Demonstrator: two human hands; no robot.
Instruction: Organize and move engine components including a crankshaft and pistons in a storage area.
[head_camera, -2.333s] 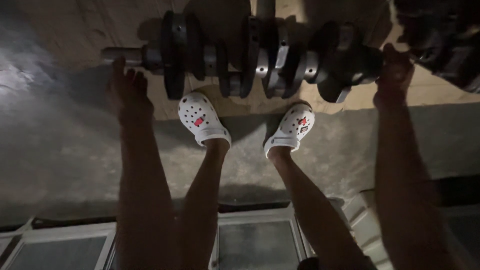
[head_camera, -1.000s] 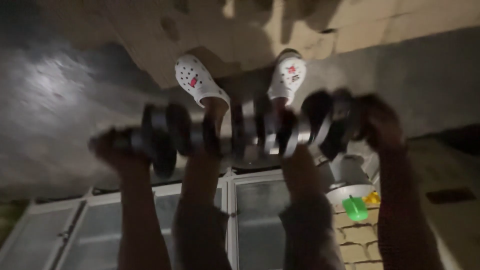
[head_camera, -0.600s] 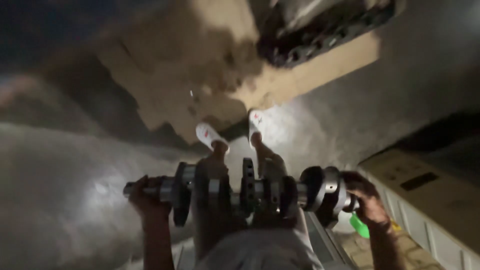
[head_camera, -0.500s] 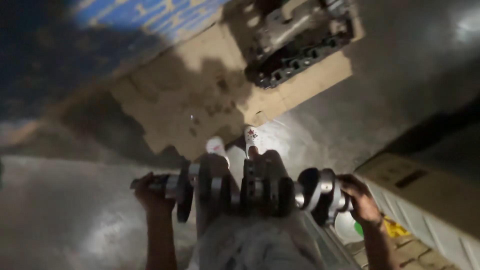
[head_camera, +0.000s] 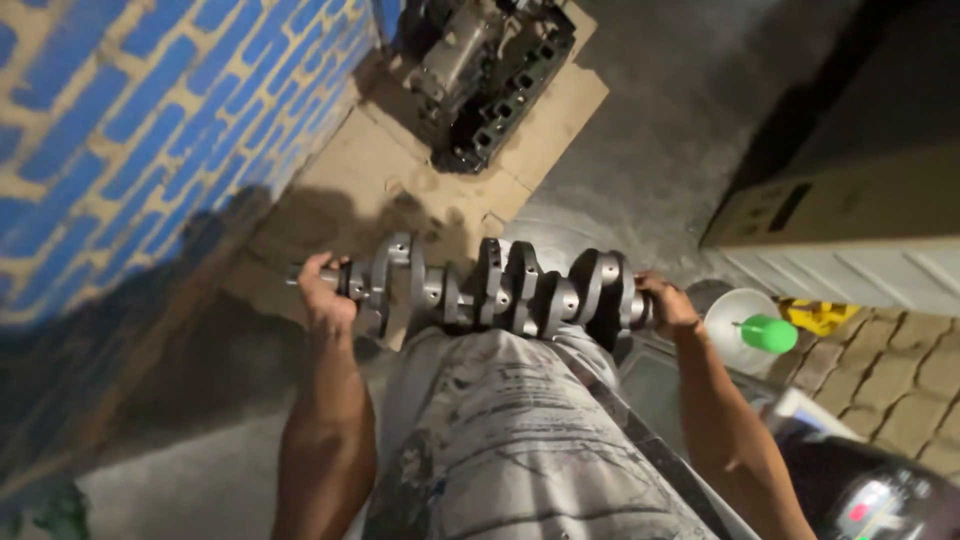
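I hold a heavy dark metal crankshaft (head_camera: 490, 290) level in front of my body, at about waist height. My left hand (head_camera: 325, 290) is wrapped around its thin left end. My right hand (head_camera: 665, 302) grips its right end next to the last counterweight. The shaft's shiny journals and dark webs run between my hands. My patterned grey shirt (head_camera: 510, 440) fills the lower middle and hides my legs and feet.
An engine block (head_camera: 490, 70) lies on flattened cardboard (head_camera: 400, 170) on the concrete floor ahead. A blue and yellow brick wall (head_camera: 130, 130) runs along the left. A white cabinet (head_camera: 860, 250) stands at right, with a white bowl (head_camera: 730, 315) and a green item (head_camera: 768, 333) below it.
The crankshaft went from lying on the cardboard to being lifted in both hands up to my waist. I have straightened up, and the view turned to show the brick wall and engine block.
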